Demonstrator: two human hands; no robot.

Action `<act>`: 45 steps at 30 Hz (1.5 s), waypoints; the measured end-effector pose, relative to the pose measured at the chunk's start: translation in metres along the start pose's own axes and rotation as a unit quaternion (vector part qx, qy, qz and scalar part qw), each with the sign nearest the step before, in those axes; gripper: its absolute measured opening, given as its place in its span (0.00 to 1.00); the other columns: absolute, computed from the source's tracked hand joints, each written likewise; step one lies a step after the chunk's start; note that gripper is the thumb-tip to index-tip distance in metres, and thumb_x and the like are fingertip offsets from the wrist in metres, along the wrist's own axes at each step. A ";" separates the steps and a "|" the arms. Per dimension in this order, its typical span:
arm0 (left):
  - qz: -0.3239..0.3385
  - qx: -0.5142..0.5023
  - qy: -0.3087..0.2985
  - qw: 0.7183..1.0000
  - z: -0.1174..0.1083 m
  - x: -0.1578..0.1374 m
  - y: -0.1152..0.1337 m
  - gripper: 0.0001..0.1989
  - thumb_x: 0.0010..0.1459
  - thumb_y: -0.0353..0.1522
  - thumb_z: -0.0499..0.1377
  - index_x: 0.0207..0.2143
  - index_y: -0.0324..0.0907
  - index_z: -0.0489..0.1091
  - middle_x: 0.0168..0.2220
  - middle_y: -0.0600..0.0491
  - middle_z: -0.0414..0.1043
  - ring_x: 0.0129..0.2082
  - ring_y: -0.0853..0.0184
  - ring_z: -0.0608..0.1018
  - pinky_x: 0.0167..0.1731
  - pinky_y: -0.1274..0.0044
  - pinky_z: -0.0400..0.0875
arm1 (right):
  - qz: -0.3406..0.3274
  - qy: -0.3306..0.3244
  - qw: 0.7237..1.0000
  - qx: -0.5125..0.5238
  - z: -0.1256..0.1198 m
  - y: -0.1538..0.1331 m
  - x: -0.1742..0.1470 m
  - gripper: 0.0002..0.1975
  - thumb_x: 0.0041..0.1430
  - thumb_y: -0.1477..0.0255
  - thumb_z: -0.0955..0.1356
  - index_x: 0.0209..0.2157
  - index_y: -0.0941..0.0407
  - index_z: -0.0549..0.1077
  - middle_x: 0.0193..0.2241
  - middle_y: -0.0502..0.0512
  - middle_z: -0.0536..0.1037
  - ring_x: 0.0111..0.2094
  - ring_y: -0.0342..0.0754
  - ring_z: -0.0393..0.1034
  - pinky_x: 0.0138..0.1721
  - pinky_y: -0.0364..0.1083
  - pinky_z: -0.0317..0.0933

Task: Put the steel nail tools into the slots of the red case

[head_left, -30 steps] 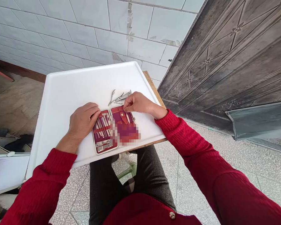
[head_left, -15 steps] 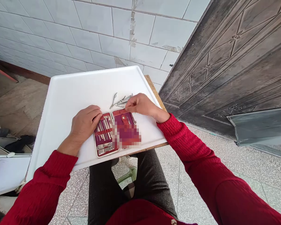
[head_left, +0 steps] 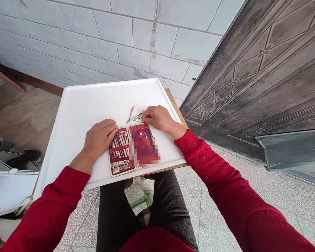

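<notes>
On a white board (head_left: pixel 81 105) a manicure case (head_left: pixel 118 131) lies spread open. Its left half holds several slim metal tools (head_left: pixel 122 140) under a red band, with nail clippers (head_left: pixel 120 167) at the near end. My left hand (head_left: pixel 101 138) grips the case's far left corner, its thumb along the edge. Just beyond the right half, my right hand (head_left: pixel 157 119) is closed, fingertips pinched by the metal nippers (head_left: pixel 135 117); whatever they hold is hidden. A red strap with a snap (head_left: pixel 141 133) lies in the right half, partly pixelated, beside a small metal tool (head_left: pixel 146 135).
The board rests on a wooden top (head_left: pixel 173 99) above my legs. A tiled wall (head_left: pixel 115 31) rises behind, and a dark patterned door (head_left: pixel 252 70) stands at right. Below me is a green stool (head_left: pixel 144 199). Cluttered shelves (head_left: pixel 13 157) stand at left.
My right hand has shifted from the case's far edge to the metal tools just beyond it. The left hand stays on the case's corner. The view has tilted slightly.
</notes>
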State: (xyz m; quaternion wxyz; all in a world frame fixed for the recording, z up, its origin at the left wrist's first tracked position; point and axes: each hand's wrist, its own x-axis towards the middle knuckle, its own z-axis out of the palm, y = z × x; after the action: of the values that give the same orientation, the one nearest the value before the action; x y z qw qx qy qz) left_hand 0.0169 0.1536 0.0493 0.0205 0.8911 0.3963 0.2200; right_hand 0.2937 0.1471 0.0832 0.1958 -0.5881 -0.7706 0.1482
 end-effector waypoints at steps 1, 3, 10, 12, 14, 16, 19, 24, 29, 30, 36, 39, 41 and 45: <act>0.003 0.001 0.003 1.000 0.001 0.000 0.000 0.19 0.72 0.38 0.48 0.39 0.44 0.77 0.48 0.48 0.81 0.46 0.59 0.80 0.43 0.68 0.74 | 0.000 -0.012 0.999 -0.030 -0.001 -0.005 0.003 0.08 0.63 0.75 0.69 0.32 0.57 0.81 0.35 0.54 0.82 0.35 0.46 0.70 0.35 0.45 0.53; 0.003 0.004 0.008 1.000 0.002 -0.001 -0.001 0.19 0.73 0.38 0.48 0.39 0.44 0.77 0.49 0.48 0.81 0.46 0.58 0.81 0.43 0.67 0.74 | 0.006 -0.037 0.995 -0.091 -0.003 -0.017 0.008 0.08 0.64 0.73 0.70 0.33 0.56 0.82 0.36 0.56 0.83 0.36 0.48 0.71 0.34 0.46 0.52; 0.001 0.002 0.011 1.000 0.003 -0.003 0.000 0.18 0.72 0.36 0.48 0.40 0.44 0.77 0.48 0.48 0.81 0.46 0.58 0.81 0.43 0.67 0.74 | 0.045 -0.112 0.965 -0.235 -0.005 -0.044 0.018 0.12 0.67 0.75 0.66 0.43 0.60 0.83 0.40 0.65 0.84 0.40 0.56 0.76 0.33 0.48 0.55; 0.000 0.001 0.012 1.000 0.003 -0.003 0.000 0.18 0.72 0.36 0.48 0.40 0.44 0.78 0.48 0.48 0.81 0.46 0.58 0.81 0.43 0.66 0.74 | 0.042 -0.128 0.960 -0.244 -0.005 -0.046 0.021 0.12 0.67 0.76 0.67 0.45 0.60 0.82 0.40 0.66 0.84 0.41 0.57 0.77 0.33 0.48 0.56; 0.000 0.000 0.014 1.000 0.003 -0.003 0.000 0.18 0.72 0.36 0.49 0.40 0.44 0.78 0.48 0.48 0.81 0.46 0.58 0.81 0.43 0.66 0.74 | 0.028 -0.136 0.956 -0.257 -0.004 -0.047 0.025 0.12 0.66 0.77 0.67 0.46 0.60 0.82 0.40 0.67 0.84 0.41 0.58 0.77 0.34 0.48 0.57; 0.002 0.000 0.015 1.000 0.004 -0.003 -0.001 0.18 0.72 0.36 0.49 0.40 0.44 0.78 0.49 0.48 0.81 0.46 0.58 0.81 0.44 0.66 0.74 | 0.006 -0.139 0.952 -0.271 -0.003 -0.049 0.030 0.11 0.65 0.77 0.69 0.46 0.61 0.81 0.40 0.68 0.83 0.42 0.59 0.77 0.34 0.48 0.58; 0.005 0.006 0.018 1.000 0.005 -0.003 -0.002 0.18 0.72 0.36 0.49 0.40 0.44 0.78 0.49 0.47 0.81 0.46 0.58 0.81 0.44 0.66 0.74 | -0.025 -0.141 0.949 -0.281 0.000 -0.050 0.035 0.10 0.64 0.76 0.70 0.46 0.61 0.81 0.40 0.69 0.83 0.42 0.59 0.77 0.36 0.48 0.58; 0.003 0.002 0.018 1.000 0.004 -0.003 -0.001 0.18 0.72 0.36 0.49 0.40 0.44 0.78 0.48 0.47 0.81 0.46 0.58 0.81 0.44 0.67 0.74 | -0.058 -0.137 0.948 -0.281 -0.003 -0.046 0.033 0.10 0.65 0.75 0.69 0.44 0.61 0.82 0.41 0.67 0.84 0.43 0.58 0.77 0.36 0.48 0.56; -0.003 0.005 0.013 1.000 0.002 -0.003 0.002 0.17 0.72 0.35 0.49 0.40 0.44 0.78 0.48 0.48 0.81 0.45 0.59 0.81 0.43 0.67 0.74 | -0.090 -0.109 0.946 -0.290 -0.003 -0.043 0.029 0.12 0.66 0.77 0.66 0.44 0.61 0.81 0.43 0.68 0.84 0.42 0.57 0.76 0.37 0.49 0.55; -0.002 0.005 0.013 1.000 0.001 -0.003 0.002 0.17 0.72 0.35 0.49 0.40 0.44 0.78 0.48 0.48 0.81 0.45 0.59 0.81 0.43 0.67 0.74 | -0.092 -0.107 0.946 -0.292 -0.002 -0.044 0.029 0.12 0.66 0.78 0.66 0.45 0.62 0.81 0.43 0.68 0.84 0.42 0.56 0.76 0.37 0.49 0.55; -0.005 0.009 0.017 1.000 0.003 -0.003 0.001 0.17 0.72 0.36 0.50 0.40 0.45 0.78 0.49 0.48 0.81 0.45 0.58 0.81 0.42 0.67 0.74 | -0.105 -0.125 0.954 -0.251 0.001 -0.046 0.029 0.12 0.65 0.79 0.67 0.46 0.62 0.81 0.43 0.66 0.84 0.42 0.55 0.74 0.38 0.48 0.54; -0.007 0.007 0.022 1.000 0.003 -0.003 0.000 0.16 0.71 0.36 0.50 0.41 0.44 0.78 0.49 0.48 0.81 0.46 0.58 0.81 0.43 0.67 0.74 | -0.120 -0.108 0.969 -0.189 0.001 -0.045 0.027 0.14 0.63 0.80 0.68 0.49 0.61 0.80 0.44 0.64 0.83 0.43 0.54 0.74 0.39 0.47 0.55; -0.005 0.006 0.020 1.000 0.003 -0.003 0.000 0.17 0.71 0.36 0.50 0.41 0.44 0.79 0.49 0.48 0.81 0.46 0.58 0.81 0.44 0.67 0.74 | -0.126 -0.089 0.982 -0.110 0.001 -0.043 0.025 0.18 0.61 0.82 0.68 0.51 0.60 0.80 0.42 0.60 0.83 0.41 0.51 0.74 0.39 0.46 0.56; -0.002 0.007 0.012 1.000 0.002 -0.003 0.001 0.18 0.72 0.37 0.49 0.41 0.45 0.78 0.49 0.48 0.81 0.47 0.58 0.81 0.43 0.67 0.74 | -0.076 -0.079 0.988 0.112 -0.001 -0.031 0.017 0.24 0.55 0.82 0.69 0.55 0.60 0.78 0.29 0.49 0.80 0.31 0.45 0.71 0.37 0.45 0.59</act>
State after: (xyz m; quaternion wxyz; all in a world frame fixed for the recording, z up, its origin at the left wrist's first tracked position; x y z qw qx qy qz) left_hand 0.0165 0.1513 0.0469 0.0098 0.8878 0.3997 0.2278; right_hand 0.2639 0.1552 0.1008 0.2095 -0.4891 -0.8044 0.2642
